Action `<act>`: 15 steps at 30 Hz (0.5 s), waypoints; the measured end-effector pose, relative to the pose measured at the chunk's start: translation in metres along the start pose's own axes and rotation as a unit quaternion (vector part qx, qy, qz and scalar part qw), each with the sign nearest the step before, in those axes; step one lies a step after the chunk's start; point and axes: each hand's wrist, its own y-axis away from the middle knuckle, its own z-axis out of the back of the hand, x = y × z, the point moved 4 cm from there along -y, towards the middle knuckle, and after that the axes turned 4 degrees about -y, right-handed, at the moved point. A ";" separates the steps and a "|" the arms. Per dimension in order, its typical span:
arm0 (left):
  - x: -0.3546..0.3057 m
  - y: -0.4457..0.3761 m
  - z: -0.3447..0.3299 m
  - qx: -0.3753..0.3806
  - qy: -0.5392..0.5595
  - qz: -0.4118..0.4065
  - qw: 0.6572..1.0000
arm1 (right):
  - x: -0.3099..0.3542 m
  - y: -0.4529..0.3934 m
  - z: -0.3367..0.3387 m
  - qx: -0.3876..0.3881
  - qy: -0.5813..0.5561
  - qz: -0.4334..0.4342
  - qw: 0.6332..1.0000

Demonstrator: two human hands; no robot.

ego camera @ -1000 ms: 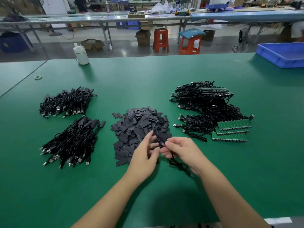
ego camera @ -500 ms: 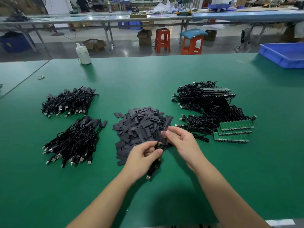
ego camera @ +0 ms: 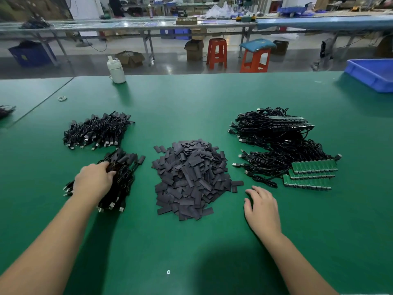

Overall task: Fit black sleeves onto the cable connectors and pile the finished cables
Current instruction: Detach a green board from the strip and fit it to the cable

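Left hand (ego camera: 93,180) is down on the near pile of finished cables (ego camera: 119,179), fingers curled into the black wires at its top; whether they grip one cable or just press the heap, I cannot tell. Right hand (ego camera: 262,209) lies over the green table (ego camera: 191,252), fingers loosely spread, holding nothing, just short of the unsleeved cables (ego camera: 276,158) with their green boards (ego camera: 312,173). Between the hands sits the heap of black sleeves (ego camera: 191,177). A second finished pile (ego camera: 95,130) lies farther back on the left. Beyond that, a white bottle (ego camera: 116,70), a blue bin (ego camera: 372,74) at the right edge, and two orange stools (ego camera: 217,53) on the workshop floor.
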 end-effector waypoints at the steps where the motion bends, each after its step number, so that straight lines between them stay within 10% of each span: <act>1: 0.001 0.001 -0.006 0.007 -0.054 0.007 0.998 | -0.001 -0.001 0.001 -0.004 -0.011 -0.002 1.000; 7: -0.053 0.032 -0.005 -0.180 0.084 -0.107 0.974 | -0.004 -0.001 -0.001 -0.010 -0.030 -0.008 0.999; 15: -0.163 0.120 -0.049 -0.093 0.176 -0.244 0.949 | -0.007 -0.025 0.034 -0.015 -0.061 -0.020 0.998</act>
